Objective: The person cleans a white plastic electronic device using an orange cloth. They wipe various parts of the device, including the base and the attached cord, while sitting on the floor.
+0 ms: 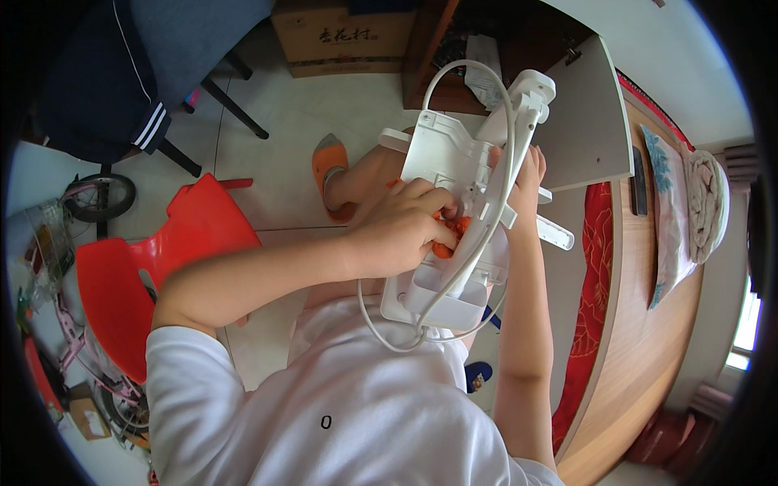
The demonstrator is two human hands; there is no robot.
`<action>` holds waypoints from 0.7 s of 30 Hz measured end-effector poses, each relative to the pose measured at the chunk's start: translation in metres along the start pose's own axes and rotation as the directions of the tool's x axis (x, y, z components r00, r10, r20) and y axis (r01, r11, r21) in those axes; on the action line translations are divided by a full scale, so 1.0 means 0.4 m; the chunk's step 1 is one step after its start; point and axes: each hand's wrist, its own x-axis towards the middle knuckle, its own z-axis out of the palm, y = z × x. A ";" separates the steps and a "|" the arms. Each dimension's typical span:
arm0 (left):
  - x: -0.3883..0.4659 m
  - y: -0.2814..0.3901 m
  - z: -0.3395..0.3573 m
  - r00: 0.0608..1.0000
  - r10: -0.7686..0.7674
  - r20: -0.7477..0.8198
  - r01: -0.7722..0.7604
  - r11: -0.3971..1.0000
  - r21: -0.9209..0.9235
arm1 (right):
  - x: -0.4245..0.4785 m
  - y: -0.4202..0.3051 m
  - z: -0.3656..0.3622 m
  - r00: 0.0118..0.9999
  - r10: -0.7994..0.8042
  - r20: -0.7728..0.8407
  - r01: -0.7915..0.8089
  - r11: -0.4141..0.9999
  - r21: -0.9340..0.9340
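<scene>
A white plastic device (439,152) with a jointed arm, a shallow bin at its near end and a looped white cable (509,121) lies tilted over my lap. My left hand (404,228) is closed on a crumpled orange cloth (447,246) and presses it against the device's middle, beside the long arm. At the device's far right side, my right hand (527,173) grips it around the jointed arm; part of the device hides some of its fingers.
A red plastic chair (200,225) stands at the left, near a pink bicycle (70,328). Ahead are a cardboard box (346,36) and a cabinet with its white door (586,121) open. A wooden surface (638,340) with folded bedding (705,206) runs along the right.
</scene>
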 end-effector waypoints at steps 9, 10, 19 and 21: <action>-0.017 0.014 0.020 0.994 0.074 -0.079 -0.062 0.988 0.144 | 0.004 -0.021 -0.005 1.000 -0.007 -0.008 0.007 1.000 -0.018; -0.023 0.012 0.028 0.990 0.115 -0.080 -0.095 0.970 0.223 | 0.006 -0.021 -0.006 1.000 -0.002 -0.008 0.002 1.000 -0.025; -0.056 0.056 -0.106 0.943 -0.322 -0.080 0.250 0.849 -0.466 | 0.007 -0.069 -0.055 0.988 0.144 -0.046 -0.123 0.943 0.309; -0.067 0.084 -0.146 0.906 -0.424 0.004 0.292 0.616 -0.731 | -0.017 -0.083 -0.094 0.986 0.061 -0.154 -0.020 0.967 0.254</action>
